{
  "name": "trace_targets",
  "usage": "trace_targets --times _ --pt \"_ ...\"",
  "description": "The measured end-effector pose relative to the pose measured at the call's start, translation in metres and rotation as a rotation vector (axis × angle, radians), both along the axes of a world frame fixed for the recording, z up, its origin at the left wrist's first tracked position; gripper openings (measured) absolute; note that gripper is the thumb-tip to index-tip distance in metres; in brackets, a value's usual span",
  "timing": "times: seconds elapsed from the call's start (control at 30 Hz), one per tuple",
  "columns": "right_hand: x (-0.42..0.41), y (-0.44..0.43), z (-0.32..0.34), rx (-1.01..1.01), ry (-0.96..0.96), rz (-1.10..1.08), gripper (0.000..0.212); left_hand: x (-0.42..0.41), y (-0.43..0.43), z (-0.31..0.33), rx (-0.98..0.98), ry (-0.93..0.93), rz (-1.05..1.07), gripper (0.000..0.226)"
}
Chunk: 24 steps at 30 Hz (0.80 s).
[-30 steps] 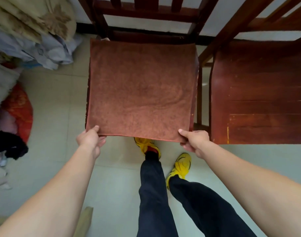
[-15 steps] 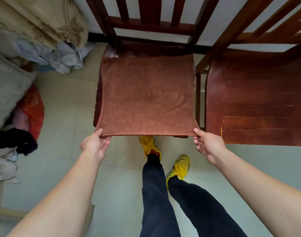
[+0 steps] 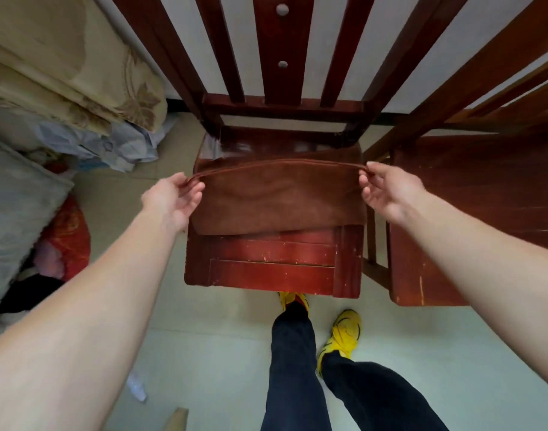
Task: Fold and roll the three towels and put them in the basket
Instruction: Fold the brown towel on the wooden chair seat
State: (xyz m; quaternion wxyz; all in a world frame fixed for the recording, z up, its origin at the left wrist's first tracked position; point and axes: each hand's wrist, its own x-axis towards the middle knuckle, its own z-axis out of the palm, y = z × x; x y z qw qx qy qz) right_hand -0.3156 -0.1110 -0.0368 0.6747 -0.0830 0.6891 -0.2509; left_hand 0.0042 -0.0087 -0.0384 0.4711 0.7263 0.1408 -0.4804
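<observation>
Towel (image 3: 278,197) lies on the chair seat (image 3: 272,269), its near edge raised and carried toward the chair's back. We find the left hand (image 3: 170,200) pinching that edge's left corner and the right hand (image 3: 387,191) pinching its right corner. We judge the first fold begun but not laid flat. Rolling is not yet done. We see no basket and no other towels.
</observation>
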Motion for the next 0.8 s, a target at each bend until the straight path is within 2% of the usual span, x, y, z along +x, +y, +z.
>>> trace_targets --times 0.13,0.2,0.27,0.3,0.37,0.4,0.47,0.53,0.6,0.7,0.77,0.8 --pt "0.021 -0.037 -0.031 0.029 0.001 -0.006 0.004 0.010 -0.041 -0.032 0.079 0.056 -0.123 0.014" --pt "0.030 -0.050 -0.042 -0.007 0.020 -0.020 0.008 0.015 -0.053 -0.049 0.093 0.022 -0.145 0.021" --pt "0.038 -0.056 -0.049 -0.064 0.102 -0.025 0.017 0.020 -0.062 -0.065 0.114 -0.102 -0.105 0.030" --pt "0.042 -0.056 -0.050 -0.100 0.168 -0.003 0.021 0.019 -0.064 -0.067 0.119 -0.211 -0.104 0.026" --pt "0.053 -0.049 -0.052 -0.154 0.270 0.108 0.020 0.007 -0.062 -0.068 0.118 -0.407 -0.216 0.010" --pt "0.059 -0.043 -0.054 -0.159 0.275 0.185 0.018 -0.002 -0.060 -0.068 0.096 -0.433 -0.306 0.011" --pt "0.073 -0.031 -0.058 -0.099 0.190 0.363 0.012 -0.021 -0.053 -0.070 0.052 -0.311 -0.509 0.012" --pt "0.077 -0.019 -0.064 0.008 0.100 0.535 0.014 -0.024 -0.045 -0.077 0.101 -0.168 -0.609 0.009" --pt "0.065 -0.016 -0.072 0.038 0.142 0.545 0.014 -0.007 -0.039 -0.085 0.148 -0.154 -0.486 0.019" --pt "0.030 -0.023 -0.080 -0.010 0.337 0.386 0.011 0.019 -0.037 -0.091 0.176 -0.250 -0.345 0.033" --pt "0.014 -0.025 -0.080 -0.086 0.479 0.451 0.007 0.020 -0.035 -0.088 0.188 -0.361 -0.350 0.036" --pt "0.011 -0.023 -0.080 -0.134 0.565 0.512 0.008 0.013 -0.034 -0.083 0.182 -0.414 -0.381 0.030"
